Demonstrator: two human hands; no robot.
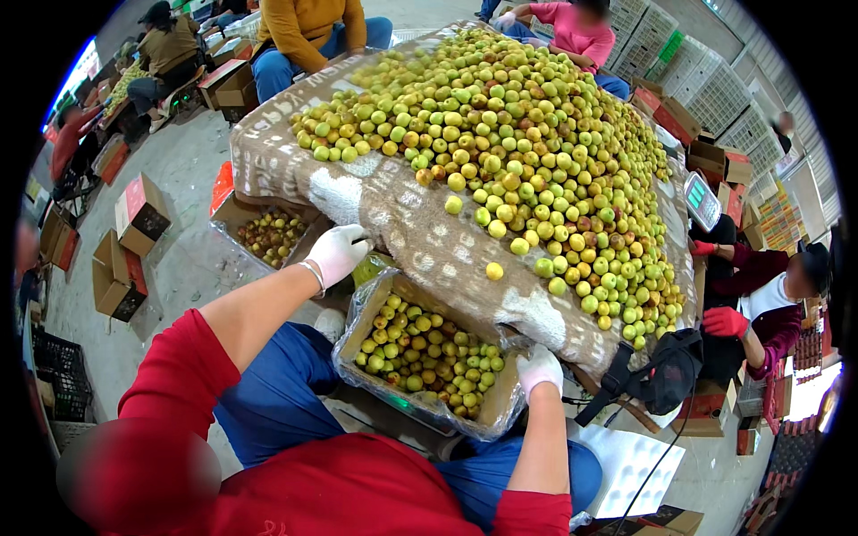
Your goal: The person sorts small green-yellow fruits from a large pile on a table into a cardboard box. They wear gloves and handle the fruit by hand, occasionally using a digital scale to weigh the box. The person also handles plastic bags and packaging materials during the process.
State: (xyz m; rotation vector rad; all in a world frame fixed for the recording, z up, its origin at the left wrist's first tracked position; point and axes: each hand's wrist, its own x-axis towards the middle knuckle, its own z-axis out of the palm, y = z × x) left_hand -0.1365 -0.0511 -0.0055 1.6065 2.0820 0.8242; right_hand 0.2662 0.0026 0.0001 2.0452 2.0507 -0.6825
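A cardboard box lined with clear plastic (384,394) stands between my knees, part-filled with small yellow-green fruits (429,342) that look like jujubes. My right hand (540,372), in a white glove, grips the box's right-hand rim. My left hand (340,254), also gloved in white, is at the front edge of a brown and white patterned blanket (429,234). Its fingers are bent together; whether cloth is between them I cannot tell. On the blanket lies a large heap of the same fruits (536,154). One yellow fruit (494,271) rests apart, nearer me.
Left of my left hand, another lined box (231,218) holds browner fruits. A black bag (670,372) with straps and a cable hangs at the right corner. White foam sheet (627,469) lies beside my right knee. People sit around the heap; a red-gloved person (764,301) is at right.
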